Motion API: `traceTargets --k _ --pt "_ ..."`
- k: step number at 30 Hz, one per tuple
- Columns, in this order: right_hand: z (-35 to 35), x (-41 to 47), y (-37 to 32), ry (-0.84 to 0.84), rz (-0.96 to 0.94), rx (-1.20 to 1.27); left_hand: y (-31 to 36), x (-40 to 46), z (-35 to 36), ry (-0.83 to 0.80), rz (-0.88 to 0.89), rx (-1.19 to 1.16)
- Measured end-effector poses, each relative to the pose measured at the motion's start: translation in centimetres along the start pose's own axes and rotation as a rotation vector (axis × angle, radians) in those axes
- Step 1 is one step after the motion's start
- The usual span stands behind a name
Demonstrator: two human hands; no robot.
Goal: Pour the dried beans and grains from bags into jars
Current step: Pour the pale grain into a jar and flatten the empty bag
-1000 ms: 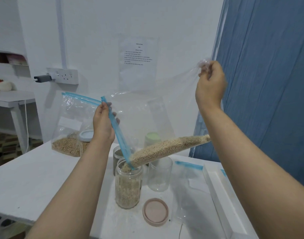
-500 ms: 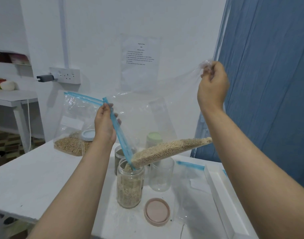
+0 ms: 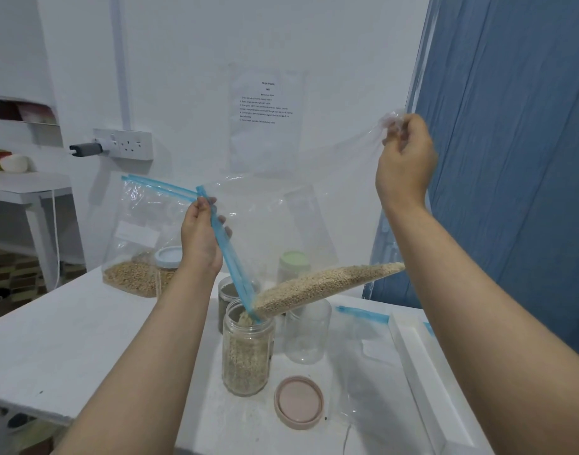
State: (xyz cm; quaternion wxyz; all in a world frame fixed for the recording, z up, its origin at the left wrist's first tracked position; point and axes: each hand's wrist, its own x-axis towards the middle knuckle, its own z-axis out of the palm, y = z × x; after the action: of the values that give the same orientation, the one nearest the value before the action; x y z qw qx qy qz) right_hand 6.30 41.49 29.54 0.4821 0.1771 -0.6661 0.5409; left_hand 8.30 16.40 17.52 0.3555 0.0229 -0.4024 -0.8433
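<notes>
A clear zip bag [image 3: 281, 224] with a blue seal hangs tilted over an open glass jar [image 3: 248, 353], and pale grain [image 3: 324, 285] lies along its lower edge, sliding into the jar mouth. My left hand [image 3: 201, 238] grips the blue zip strip just above the jar. My right hand [image 3: 406, 165] pinches the bag's bottom corner, raised high at the right. The jar is mostly full of the same grain. Its pink lid [image 3: 298, 402] lies flat on the white table [image 3: 68, 339] in front.
An empty clear jar [image 3: 308, 336] stands right of the filling jar, a dark-filled jar [image 3: 227, 295] behind it, and a green-lidded jar [image 3: 293, 262] further back. Another bag of grain [image 3: 134, 257] and a blue-lidded jar [image 3: 168, 257] stand at left. A flat empty bag [image 3: 373, 353] and white tray [image 3: 429, 372] lie right.
The bag stays tilted while grain keeps running into the jar; the heap in the bag has slid lower toward the mouth. Both hands hold nearly the same places.
</notes>
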Motion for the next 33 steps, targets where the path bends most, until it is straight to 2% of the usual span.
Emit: traceTargets --k 24,33 --pt "0.0 0.3 0.5 -0.018 -0.011 0.045 -0.4 0.4 0.0 0.022 -0.01 -0.009" --pt "-0.9 0.3 1.2 -0.059 -0.009 -0.022 -0.6 0.7 -0.4 0.026 -0.011 -0.018"
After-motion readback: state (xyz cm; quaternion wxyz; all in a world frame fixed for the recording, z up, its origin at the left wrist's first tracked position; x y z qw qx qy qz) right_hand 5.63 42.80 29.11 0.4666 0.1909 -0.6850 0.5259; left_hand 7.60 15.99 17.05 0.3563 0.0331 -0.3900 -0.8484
